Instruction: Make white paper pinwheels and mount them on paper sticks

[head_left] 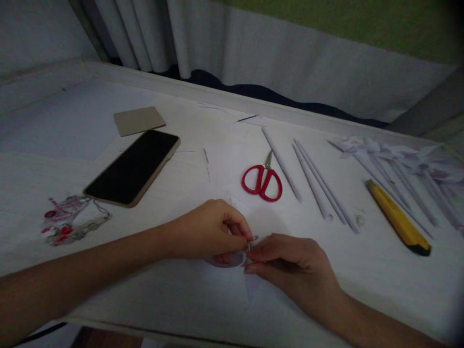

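Observation:
My left hand (208,230) and my right hand (290,263) meet at the front middle of the white table (362,270). Both pinch a small piece of white paper (232,259) between their fingertips, and a thin stick-like bit shows where the fingers touch. The paper lies partly under my left fingers, low over the table. Both hands are closed in a pinch.
Red-handled scissors (262,181) lie just beyond the hands. Several rolled white paper tubes (319,183) lie to the right, then a yellow utility knife (398,218) and paper flowers on stems (398,159). A black phone (134,166), a brown card (138,120) and a red-and-clear trinket (67,220) lie left.

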Demonstrator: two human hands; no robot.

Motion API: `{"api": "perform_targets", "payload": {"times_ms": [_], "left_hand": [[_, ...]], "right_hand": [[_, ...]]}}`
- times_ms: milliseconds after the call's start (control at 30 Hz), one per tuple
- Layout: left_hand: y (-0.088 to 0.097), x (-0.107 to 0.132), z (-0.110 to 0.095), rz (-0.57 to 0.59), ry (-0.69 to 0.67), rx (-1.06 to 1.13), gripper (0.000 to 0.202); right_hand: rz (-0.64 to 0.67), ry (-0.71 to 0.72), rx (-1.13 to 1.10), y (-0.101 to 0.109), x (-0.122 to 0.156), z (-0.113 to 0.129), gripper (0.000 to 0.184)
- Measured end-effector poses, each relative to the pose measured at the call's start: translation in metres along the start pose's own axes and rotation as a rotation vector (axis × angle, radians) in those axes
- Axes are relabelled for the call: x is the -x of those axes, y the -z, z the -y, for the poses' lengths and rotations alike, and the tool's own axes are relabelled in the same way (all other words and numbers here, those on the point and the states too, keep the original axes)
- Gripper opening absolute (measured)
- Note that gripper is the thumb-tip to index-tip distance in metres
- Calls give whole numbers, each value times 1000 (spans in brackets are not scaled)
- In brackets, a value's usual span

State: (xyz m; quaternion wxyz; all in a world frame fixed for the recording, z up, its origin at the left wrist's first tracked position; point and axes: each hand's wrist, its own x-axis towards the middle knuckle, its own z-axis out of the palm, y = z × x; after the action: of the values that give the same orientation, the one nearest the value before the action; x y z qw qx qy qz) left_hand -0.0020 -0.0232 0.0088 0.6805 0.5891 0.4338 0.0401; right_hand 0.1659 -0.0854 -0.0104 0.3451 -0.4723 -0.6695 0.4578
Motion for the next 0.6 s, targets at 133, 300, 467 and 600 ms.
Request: {"api": "perform_targets", "payload": {"times_ms": [133,300,467,600], "left_hand": [[3,1,-2,38,24,59,15],[5,0,0,43,16,54,14],[4,2,0,53,-1,41,14],[3,2,-1,40,18,20,15]], "right_hand": [[-10,50,27,1,0,0,6],[-12,108,40,1,0,1,8],[-2,109,48,2,2,1,9],[-1,107,33,2,2,1,10]]}}
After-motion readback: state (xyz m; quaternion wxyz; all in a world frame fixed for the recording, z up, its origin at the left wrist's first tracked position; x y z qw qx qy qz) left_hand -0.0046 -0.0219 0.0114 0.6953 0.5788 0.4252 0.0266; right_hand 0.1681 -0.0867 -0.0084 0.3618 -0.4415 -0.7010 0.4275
